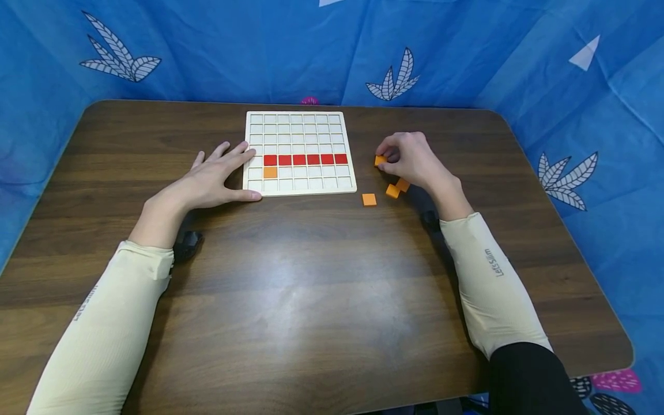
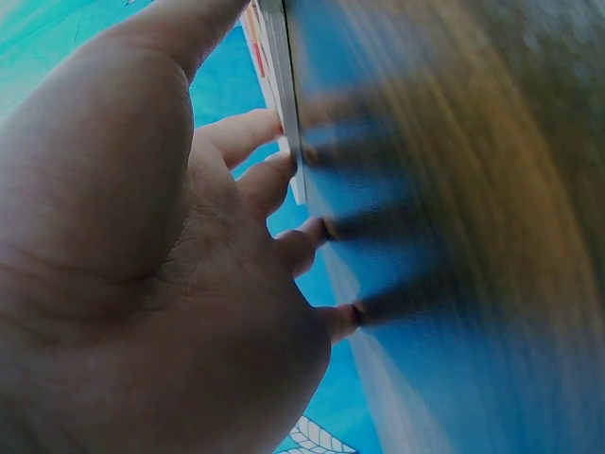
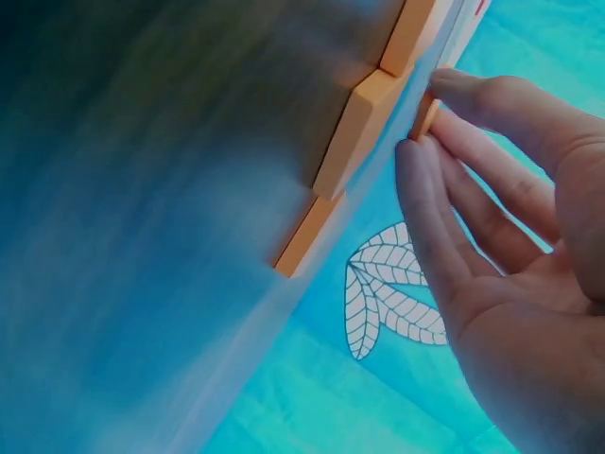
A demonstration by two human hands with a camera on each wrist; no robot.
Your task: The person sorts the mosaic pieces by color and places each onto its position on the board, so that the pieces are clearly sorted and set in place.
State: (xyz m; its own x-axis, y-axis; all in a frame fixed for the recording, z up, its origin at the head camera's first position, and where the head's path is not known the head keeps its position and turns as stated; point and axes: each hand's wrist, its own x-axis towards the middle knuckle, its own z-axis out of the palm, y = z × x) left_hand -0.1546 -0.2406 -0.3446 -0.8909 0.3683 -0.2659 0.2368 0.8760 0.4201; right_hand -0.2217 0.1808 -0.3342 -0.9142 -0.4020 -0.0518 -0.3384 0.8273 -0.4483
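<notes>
The left hand (image 1: 207,183), spread, touches the board (image 1: 301,148) between the hands; the right hand (image 1: 415,159) pinches an orange tile (image 1: 380,161).

The head camera looks forward and down over the worktop (image 1: 290,259), framing the left hand (image 1: 207,178), the right hand (image 1: 412,158), the board (image 1: 298,148) and the blue cloth (image 1: 233,52) beyond. The left wrist camera sits close to the palm (image 2: 217,246), faces along the fingers (image 2: 241,137) and is rolled, so the worktop stands steeply at right. The right wrist camera, equally close, faces the fingertips (image 3: 413,161), with the worktop at left and orange tiles (image 3: 354,137) edge-on. Head and left wrist views share the left hand and the board; head and right wrist views share the right hand and orange tiles.
</notes>
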